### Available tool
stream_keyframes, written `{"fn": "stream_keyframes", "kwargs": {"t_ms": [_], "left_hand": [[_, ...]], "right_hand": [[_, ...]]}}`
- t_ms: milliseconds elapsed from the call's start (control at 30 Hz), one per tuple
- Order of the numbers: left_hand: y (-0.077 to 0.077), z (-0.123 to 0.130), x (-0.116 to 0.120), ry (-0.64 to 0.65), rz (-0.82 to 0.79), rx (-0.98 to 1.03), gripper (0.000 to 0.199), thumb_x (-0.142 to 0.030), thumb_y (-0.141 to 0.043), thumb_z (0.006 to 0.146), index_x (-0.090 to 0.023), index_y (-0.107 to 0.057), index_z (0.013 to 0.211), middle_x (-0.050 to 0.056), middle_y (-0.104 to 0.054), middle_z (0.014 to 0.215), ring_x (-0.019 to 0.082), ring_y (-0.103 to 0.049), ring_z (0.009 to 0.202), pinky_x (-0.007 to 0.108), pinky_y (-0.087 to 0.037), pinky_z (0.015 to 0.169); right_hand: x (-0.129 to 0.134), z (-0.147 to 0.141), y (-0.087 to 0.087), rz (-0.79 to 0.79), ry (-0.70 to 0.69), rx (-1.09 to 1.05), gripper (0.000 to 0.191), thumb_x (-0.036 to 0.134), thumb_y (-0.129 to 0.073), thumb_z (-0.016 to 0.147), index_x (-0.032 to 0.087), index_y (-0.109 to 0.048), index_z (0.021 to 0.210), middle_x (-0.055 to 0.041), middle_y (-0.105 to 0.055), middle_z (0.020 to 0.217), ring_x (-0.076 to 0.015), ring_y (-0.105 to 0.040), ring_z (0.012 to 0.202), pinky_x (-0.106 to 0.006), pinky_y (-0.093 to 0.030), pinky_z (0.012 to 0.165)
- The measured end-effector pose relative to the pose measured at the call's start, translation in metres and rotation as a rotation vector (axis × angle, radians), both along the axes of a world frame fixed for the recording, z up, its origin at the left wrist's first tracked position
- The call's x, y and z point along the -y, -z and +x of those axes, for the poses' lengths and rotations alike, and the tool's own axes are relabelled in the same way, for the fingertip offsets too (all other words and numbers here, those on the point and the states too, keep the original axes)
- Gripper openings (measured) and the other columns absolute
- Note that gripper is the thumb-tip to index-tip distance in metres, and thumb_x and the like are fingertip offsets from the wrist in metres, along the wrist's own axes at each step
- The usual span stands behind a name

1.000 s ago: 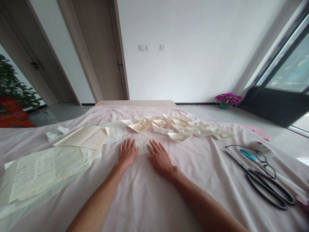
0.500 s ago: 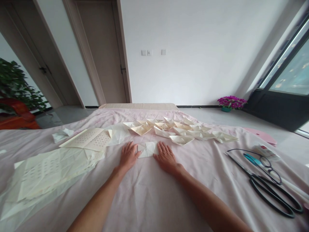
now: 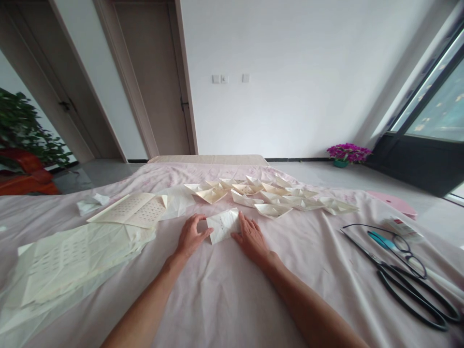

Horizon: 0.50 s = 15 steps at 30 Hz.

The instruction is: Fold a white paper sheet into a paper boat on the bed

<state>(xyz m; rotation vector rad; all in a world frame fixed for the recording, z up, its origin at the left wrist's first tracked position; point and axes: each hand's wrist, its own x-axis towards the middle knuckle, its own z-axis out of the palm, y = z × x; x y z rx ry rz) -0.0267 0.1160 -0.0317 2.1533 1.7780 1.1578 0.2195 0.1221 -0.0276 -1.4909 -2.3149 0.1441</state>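
A small folded piece of white paper [image 3: 223, 226] with faint print is between my hands, tilted up off the cloth. My left hand [image 3: 190, 236] curves around its left edge, thumb at the lower corner and index finger near the upper one. On the other side, my right hand [image 3: 253, 238] holds the right edge, with the thumb low and the fingers along the side. Just beyond lie several folded paper boats [image 3: 273, 210], cream and white, grouped in rows.
Printed sheets [image 3: 61, 263] and an open booklet [image 3: 132, 210] lie at left, near a crumpled paper [image 3: 92, 204]. At right are large black-handled scissors [image 3: 409, 290], glasses [image 3: 402, 244], a blue object [image 3: 380, 240], a small box [image 3: 402, 228] and a pink disc [image 3: 393, 204]. A pinkish cloth [image 3: 224, 304] covers the surface.
Both hands lay flatter beside the paper before. Now the paper is raised and tilted, showing a larger face, and my left fingers have curled around its edge.
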Motion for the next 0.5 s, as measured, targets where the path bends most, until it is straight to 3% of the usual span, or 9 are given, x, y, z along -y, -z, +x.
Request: {"fn": "stream_keyframes", "kwargs": {"t_ms": [267,400,500], "left_hand": [[-0.021,0.019,0.022,0.042,0.195,-0.330,0.036,-0.032,-0.064,0.081,-0.023,-0.062,0.116,0.006,-0.040,0.146,0.027,-0.033,0.137,0.042,-0.030,0.113],[-0.021,0.022,0.031,0.136,0.215,-0.321,0.028,-0.020,-0.053,0.087,-0.027,-0.065,0.112,0.004,-0.058,0.129,0.020,-0.052,0.117,0.036,-0.043,0.101],[-0.017,0.022,0.034,0.234,0.260,-0.352,0.039,-0.009,-0.042,0.090,-0.028,-0.064,0.114,0.001,-0.068,0.110,0.016,-0.058,0.103,0.032,-0.046,0.092]], "right_hand": [[-0.002,0.002,0.001,0.019,0.002,-0.089,0.077,0.033,-0.050,0.086,0.010,-0.012,0.150,-0.0158,-0.044,0.143,-0.0268,-0.040,0.130,-0.043,-0.025,0.111],[-0.001,0.003,0.000,0.024,0.022,-0.137,0.077,0.030,-0.050,0.085,0.010,-0.013,0.150,-0.0158,-0.050,0.136,-0.0289,-0.046,0.123,-0.043,-0.033,0.106],[0.001,0.005,-0.004,0.037,0.012,-0.215,0.077,0.028,-0.048,0.086,0.012,-0.010,0.151,-0.0149,-0.052,0.134,-0.0272,-0.050,0.119,-0.041,-0.038,0.102]]}}
